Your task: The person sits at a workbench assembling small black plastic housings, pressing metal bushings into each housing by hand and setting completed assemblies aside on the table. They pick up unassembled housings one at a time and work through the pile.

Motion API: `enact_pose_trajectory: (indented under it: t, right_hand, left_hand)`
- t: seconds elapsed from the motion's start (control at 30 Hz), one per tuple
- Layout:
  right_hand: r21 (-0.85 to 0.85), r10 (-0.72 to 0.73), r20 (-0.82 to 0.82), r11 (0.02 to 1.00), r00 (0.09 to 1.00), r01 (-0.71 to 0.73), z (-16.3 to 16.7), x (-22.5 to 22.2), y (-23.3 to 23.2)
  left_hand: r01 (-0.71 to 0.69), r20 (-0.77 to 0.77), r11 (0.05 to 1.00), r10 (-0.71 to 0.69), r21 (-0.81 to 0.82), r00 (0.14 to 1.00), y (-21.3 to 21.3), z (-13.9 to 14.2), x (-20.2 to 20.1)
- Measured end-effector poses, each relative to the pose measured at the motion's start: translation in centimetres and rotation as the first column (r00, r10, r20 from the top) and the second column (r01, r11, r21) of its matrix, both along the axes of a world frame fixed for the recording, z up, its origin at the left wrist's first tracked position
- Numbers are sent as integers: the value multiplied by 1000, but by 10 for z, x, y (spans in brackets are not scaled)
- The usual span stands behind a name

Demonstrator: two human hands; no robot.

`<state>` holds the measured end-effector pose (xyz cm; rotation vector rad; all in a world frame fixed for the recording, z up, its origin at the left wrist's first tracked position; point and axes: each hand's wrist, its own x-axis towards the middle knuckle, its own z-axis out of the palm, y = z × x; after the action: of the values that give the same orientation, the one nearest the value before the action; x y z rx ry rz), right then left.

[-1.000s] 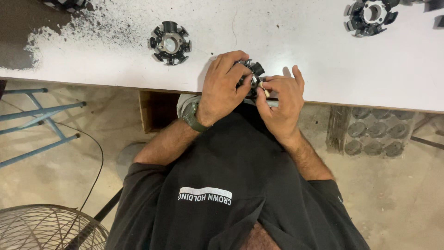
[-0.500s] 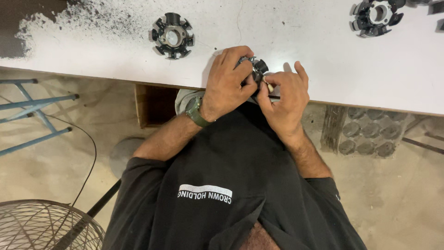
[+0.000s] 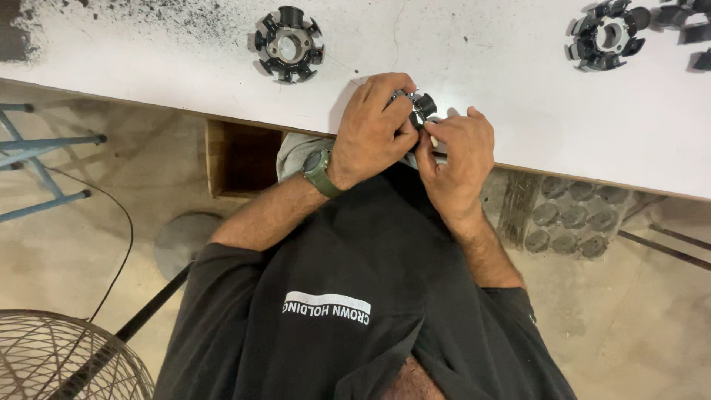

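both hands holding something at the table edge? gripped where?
Yes: a small black round part. Left hand wraps its left side and top; right hand pinches its lower right edge with the fingers. Exact contact is hidden.

White table [image 3: 518, 67], concrete floor [image 3: 81, 244], wire fan guard [image 3: 52, 355], blue metal frame [image 3: 37, 148].

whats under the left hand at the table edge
A small black ring-shaped part on the white table, gripped by left hand and right hand. Most of it is covered.
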<state>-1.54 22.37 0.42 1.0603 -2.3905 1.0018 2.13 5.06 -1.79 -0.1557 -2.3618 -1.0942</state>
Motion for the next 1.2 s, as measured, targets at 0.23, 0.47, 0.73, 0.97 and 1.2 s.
enact_pose_trajectory:
  t: [0.23,0.47,0.73,0.97,1.2]
  right_hand:
    - [70,2,31,998,1000,-4,9,-3,0]
    - [-158,-52,42,986,998,58,-1,7,4]
    - [-164,-32,-7,986,999,30,-10,6,22]
    - [-175,-99,41,979,994,104,-6,1,17]
    - [-106,-113,102,987,988,123,4,3,12]
  left_hand:
    - [-5,-2,1000,5,3,1000,-7,20,1]
    - [84,125,983,-64,-164,990,-24,47,4]
    - [126,182,965,-84,-231,980,-1,47,-6]
    - [60,185,915,16,-400,983,9,45,-14]
    - [56,211,947,12,-315,977,6,49,-20]
